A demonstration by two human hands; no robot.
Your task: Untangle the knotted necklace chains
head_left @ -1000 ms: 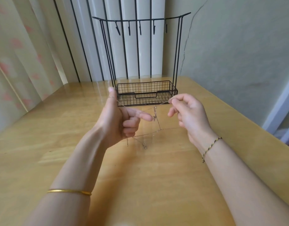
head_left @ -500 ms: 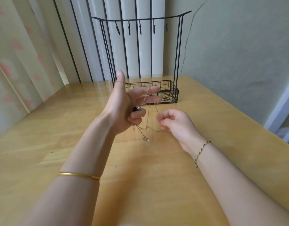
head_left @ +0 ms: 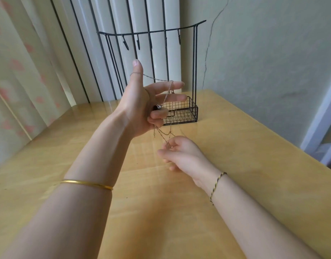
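Observation:
Thin knotted necklace chains hang in the air over the table. My left hand is raised, thumb up, with a chain looped round the thumb and draped over the straight index finger; its two lower fingers curl on a small dark pendant and chain. Strands drop down to my right hand, which is lower, just above the wooden table, and pinches a small ring end of a chain between thumb and fingers. A loose clasp end dangles under the left hand.
A black wire jewellery stand with a basket base and a top bar of hooks stands at the table's far edge, right behind my left hand. Curtains and window bars lie behind; a wall is at the right.
My left hand rose higher with the chains strung over thumb and index finger. My right hand let go of the upper strand, dropped low and took the chain's lower end.

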